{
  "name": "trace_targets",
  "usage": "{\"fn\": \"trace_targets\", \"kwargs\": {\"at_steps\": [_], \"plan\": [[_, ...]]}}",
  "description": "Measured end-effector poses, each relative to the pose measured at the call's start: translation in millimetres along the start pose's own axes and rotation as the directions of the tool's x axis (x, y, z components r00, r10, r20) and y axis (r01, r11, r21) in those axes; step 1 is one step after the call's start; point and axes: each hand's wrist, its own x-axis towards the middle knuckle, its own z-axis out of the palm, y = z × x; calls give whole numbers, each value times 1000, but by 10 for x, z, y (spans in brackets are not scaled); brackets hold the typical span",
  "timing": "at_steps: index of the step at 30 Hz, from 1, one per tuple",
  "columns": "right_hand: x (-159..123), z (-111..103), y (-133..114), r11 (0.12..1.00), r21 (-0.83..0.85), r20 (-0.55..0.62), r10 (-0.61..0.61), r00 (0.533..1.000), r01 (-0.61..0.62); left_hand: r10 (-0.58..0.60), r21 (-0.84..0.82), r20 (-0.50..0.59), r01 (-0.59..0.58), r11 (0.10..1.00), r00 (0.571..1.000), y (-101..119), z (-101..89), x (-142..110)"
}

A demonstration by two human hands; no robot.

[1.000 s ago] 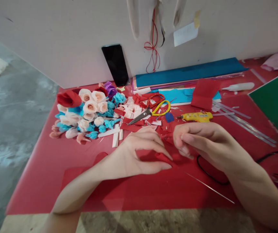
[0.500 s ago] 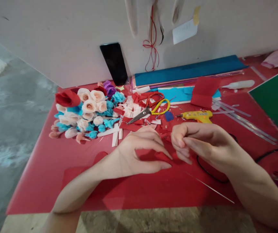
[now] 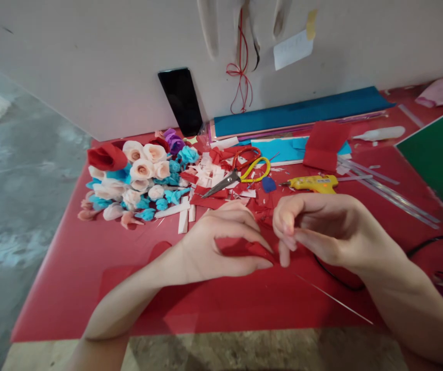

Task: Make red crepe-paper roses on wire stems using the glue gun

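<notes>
My left hand is closed with thumb and fingertips round a small piece of red crepe paper. Much of that paper is hidden by the fingers, and its red blends into the table. Just to its right is my right hand, thumb and index fingertip brought together. Whatever those tips hold, if anything, is too small to make out. A thin pale wire slants below my right hand, clear of its fingers.
Paper flowers are heaped at the left, beside scissors on paper scraps. A yellow glue gun lies beyond my right hand, near clear glue sticks. A phone leans on the wall behind the red table.
My right hand's fingers have shifted slightly, the lower ones moving left and down toward the red paper. My left hand has stayed in place.
</notes>
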Motion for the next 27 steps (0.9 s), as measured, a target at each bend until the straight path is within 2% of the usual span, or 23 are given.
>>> {"fn": "trace_targets", "kwargs": {"at_steps": [10,17,27], "plan": [[40,-49,37,999,-26,-72,17,997,-19,12,-16,-15,-12,1000,1000,3,-2,0],[56,-102,57,996,3,-126,-86,988,87,16,20,-15,-16,1000,1000,16,-11,0],[88,-134,46,990,142,-153,4,988,18,32,36,-24,-31,999,999,24,-5,7]]}}
